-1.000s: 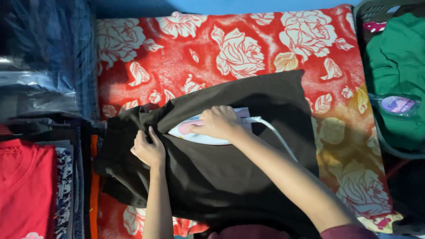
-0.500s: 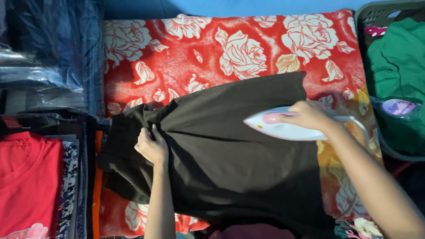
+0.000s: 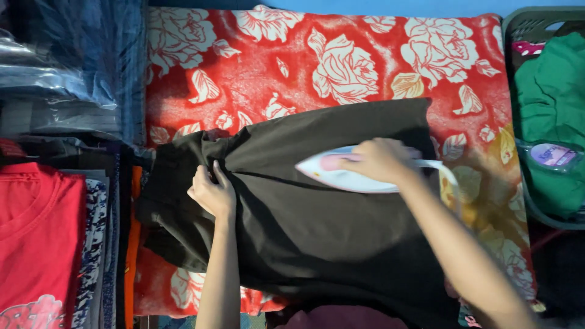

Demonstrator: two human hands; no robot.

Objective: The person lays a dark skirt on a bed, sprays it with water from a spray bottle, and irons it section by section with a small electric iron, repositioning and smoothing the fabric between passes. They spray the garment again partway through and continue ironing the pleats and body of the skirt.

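Ironing goes best here with the cloth kept taut, and both hands are placed for that. The right hand [image 3: 378,159] is wrapped around the handle of the white iron [image 3: 350,176], which sits flat on the dark garment [image 3: 317,231], its tip pointing toward the left hand [image 3: 212,194]. That hand presses down on the gathered end of the garment, fingers curled onto the fabric; whether it pinches a fold or only pins it flat is hard to tell in this light. The garment lies across the red rose-patterned blanket [image 3: 256,67]. For a clean pass, I would keep the soleplate level, glide along the length of the cloth rather than across it, hold tension from the left, and stop short of those fingers. The cord [image 3: 448,173] should trail clear of the hot plate.
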